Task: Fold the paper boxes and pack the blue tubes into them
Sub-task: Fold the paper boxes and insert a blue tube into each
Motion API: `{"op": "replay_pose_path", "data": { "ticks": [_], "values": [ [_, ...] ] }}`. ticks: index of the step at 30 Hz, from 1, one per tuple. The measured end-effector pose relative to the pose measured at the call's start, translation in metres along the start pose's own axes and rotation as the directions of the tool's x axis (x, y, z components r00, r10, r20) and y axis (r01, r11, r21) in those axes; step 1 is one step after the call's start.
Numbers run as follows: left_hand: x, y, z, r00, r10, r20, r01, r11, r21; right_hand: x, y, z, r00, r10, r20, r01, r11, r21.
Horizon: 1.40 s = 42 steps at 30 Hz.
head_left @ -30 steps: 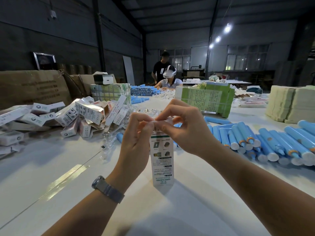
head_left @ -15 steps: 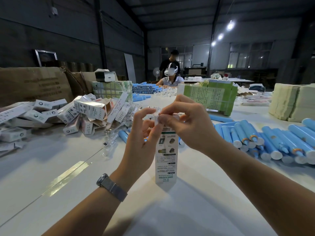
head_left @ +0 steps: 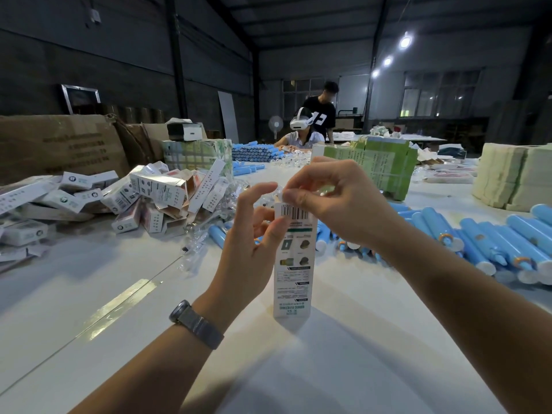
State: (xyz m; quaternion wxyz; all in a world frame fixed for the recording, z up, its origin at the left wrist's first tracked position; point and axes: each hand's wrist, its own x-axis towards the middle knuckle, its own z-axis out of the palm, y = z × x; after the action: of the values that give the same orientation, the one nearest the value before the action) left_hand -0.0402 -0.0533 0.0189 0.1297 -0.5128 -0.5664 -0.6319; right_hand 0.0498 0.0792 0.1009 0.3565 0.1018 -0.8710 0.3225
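A tall white paper box (head_left: 294, 264) with green print and a barcode stands upright on the white table (head_left: 89, 294), its lower end touching the surface. My left hand (head_left: 254, 234) grips its left side, thumb on the front near the barcode. My right hand (head_left: 331, 201) pinches the top flap of the box between thumb and fingers. Several blue tubes (head_left: 490, 240) with white caps lie in a row to the right, more behind the box. What is inside the box is hidden.
A heap of white boxes (head_left: 143, 198) lies at the left, with brown cartons (head_left: 56, 144) behind. A green bundle of flat boxes (head_left: 376, 165) stands ahead, pale stacks (head_left: 516, 174) at right. Clear wrappers (head_left: 203, 243) are scattered near the centre. Two people work at the far end.
The box has been turned a little, so the barcode at its top now faces me. My left fingers have opened off the top while my right hand keeps pinching the flap.
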Motion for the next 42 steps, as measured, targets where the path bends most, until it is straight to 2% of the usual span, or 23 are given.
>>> {"op": "replay_pose_path", "data": {
  "ticks": [6, 14, 18, 25, 36, 42],
  "values": [
    [0.001, 0.001, 0.001, 0.999, 0.035, -0.001, -0.035, 0.998, 0.043, 0.001, -0.017, -0.016, 0.987, -0.123, 0.1, 0.145, 0.955, -0.259],
    [-0.001, -0.003, 0.002, 0.992, 0.123, 0.011, -0.124, 0.985, 0.12, 0.0, -0.021, -0.021, 0.961, -0.229, 0.154, 0.273, 0.871, -0.409],
    [-0.001, -0.004, 0.003, 0.991, 0.127, 0.032, -0.13, 0.985, 0.113, -0.001, -0.018, -0.023, 0.954, -0.246, 0.174, 0.291, 0.9, -0.325],
    [-0.002, -0.006, 0.002, 0.995, 0.097, 0.019, -0.098, 0.992, 0.081, 0.004, -0.009, -0.024, 0.967, -0.155, 0.202, 0.19, 0.968, -0.166],
    [-0.001, -0.004, 0.002, 0.996, 0.089, 0.023, -0.09, 0.994, 0.065, 0.003, -0.009, -0.022, 0.969, -0.143, 0.203, 0.177, 0.971, -0.16],
    [-0.001, -0.005, 0.002, 0.996, 0.087, 0.008, -0.087, 0.995, 0.039, 0.003, -0.003, -0.019, 0.97, -0.117, 0.213, 0.13, 0.991, -0.046]
  ]
}}
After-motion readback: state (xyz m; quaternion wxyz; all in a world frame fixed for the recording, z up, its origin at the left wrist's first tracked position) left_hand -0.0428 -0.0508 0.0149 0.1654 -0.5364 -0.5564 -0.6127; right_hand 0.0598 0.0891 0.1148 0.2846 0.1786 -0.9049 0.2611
